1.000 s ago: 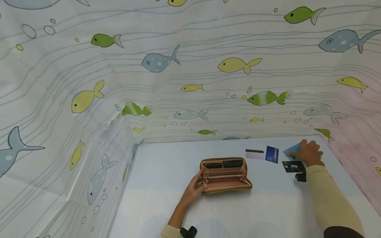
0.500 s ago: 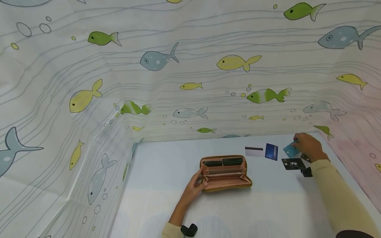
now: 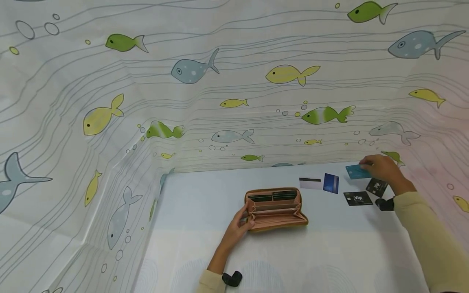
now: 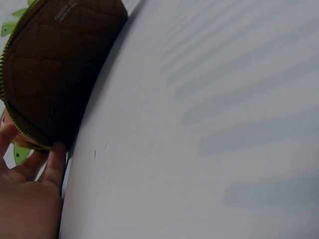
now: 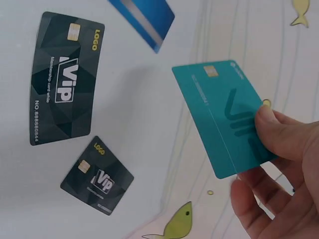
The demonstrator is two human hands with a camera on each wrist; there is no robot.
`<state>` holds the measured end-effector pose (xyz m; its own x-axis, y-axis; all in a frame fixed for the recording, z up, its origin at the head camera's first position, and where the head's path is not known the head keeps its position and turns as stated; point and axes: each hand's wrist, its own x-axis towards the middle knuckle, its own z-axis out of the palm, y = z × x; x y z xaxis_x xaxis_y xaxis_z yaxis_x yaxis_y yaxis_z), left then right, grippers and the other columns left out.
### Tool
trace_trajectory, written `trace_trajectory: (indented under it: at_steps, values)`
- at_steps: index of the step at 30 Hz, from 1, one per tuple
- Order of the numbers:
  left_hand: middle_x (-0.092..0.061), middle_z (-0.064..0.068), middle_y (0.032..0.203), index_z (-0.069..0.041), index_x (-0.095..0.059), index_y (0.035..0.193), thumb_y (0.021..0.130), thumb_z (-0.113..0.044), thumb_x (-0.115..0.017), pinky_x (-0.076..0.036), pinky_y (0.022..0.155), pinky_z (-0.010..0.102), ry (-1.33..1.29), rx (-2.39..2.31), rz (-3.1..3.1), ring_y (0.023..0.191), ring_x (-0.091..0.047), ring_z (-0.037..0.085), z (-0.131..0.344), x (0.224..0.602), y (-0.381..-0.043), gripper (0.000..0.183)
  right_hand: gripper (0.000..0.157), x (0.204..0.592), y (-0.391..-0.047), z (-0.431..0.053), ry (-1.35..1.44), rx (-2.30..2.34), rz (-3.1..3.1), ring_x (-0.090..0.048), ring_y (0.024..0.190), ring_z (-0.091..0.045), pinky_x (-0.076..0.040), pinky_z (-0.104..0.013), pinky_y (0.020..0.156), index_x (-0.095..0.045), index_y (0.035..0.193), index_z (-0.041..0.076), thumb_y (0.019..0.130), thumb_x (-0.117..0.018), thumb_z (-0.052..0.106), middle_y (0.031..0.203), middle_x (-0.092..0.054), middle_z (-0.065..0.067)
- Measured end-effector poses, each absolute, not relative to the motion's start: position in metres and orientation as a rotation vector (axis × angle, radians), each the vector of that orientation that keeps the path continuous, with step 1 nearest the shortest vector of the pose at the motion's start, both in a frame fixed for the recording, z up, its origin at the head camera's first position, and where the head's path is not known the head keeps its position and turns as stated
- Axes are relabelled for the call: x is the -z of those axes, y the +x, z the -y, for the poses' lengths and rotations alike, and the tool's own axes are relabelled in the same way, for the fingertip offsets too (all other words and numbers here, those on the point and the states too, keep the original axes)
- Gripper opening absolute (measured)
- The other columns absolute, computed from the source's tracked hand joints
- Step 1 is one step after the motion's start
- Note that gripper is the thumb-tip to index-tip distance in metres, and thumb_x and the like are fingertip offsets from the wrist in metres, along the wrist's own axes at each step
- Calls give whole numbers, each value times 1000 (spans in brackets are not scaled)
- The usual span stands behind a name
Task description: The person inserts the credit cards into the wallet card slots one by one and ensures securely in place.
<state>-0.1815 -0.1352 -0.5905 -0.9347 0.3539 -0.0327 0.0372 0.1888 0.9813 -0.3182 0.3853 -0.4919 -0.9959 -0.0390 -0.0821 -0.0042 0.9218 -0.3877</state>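
Note:
My right hand [image 3: 382, 167] pinches a teal card [image 5: 222, 119] between thumb and fingers, raised above the table at the far right. A chip and pale lettering show on its face. My left hand [image 3: 235, 228] holds the left end of an unzipped wallet [image 3: 277, 221]. Its tan inside faces up in the head view, with dark cards [image 3: 285, 195] in the upper slots. From the left wrist, the wallet's brown quilted outside [image 4: 60, 55] and its zip edge show, the fingertips at the lower corner.
Beneath the right hand lie two black VIP cards, a larger one [image 5: 65, 79] and a smaller one [image 5: 97, 175]. Left of them are a blue card [image 3: 331, 183] and a white card with a dark stripe [image 3: 310, 183]. A fish-patterned sheet [image 3: 205, 118] rises behind the white table [image 3: 198, 203].
My right hand has lifted the teal card off the table, uncovering the smaller VIP card. My left hand stays on the wallet. The head view has shifted slightly.

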Motion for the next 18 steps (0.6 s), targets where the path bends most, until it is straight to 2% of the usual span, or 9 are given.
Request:
trace_trajectory:
  at_steps: [4, 6, 10, 18]
  values:
    - [-29, 16, 162, -13, -23, 160, 101, -15, -57, -43, 103, 29, 375, -1821, -2209, 140, -41, 36, 132, 591, -184, 68, 24, 485, -311, -384, -60, 633, -3019, -60, 91, -42, -47, -59, 80, -67, 114, -7, 97, -63, 9, 109, -66, -32]
    - [-28, 19, 161, -9, -21, 160, 101, -13, -57, -43, 102, 28, 393, -1828, -2192, 139, -40, 39, 132, 585, -183, 69, 23, 483, -310, -382, -61, 660, -3020, -61, 90, -41, -49, -56, 77, -67, 112, -8, 97, -63, 8, 106, -66, -31]
    - [-27, 20, 161, -7, -20, 160, 101, -11, -56, -44, 101, 26, 403, -1816, -2196, 139, -40, 39, 133, 582, -182, 69, 20, 479, -305, -375, -86, 684, -3008, -63, 87, -40, -54, -51, 72, -66, 109, -7, 97, -63, 9, 104, -66, -29]
    - [-27, 19, 162, -9, -21, 160, 101, -13, -57, -46, 100, 26, 381, -1818, -2188, 140, -39, 40, 136, 586, -181, 69, 19, 464, -292, -338, -238, 748, -3030, -65, 83, -35, -53, -51, 73, -69, 109, -5, 96, -64, 8, 102, -70, -27]
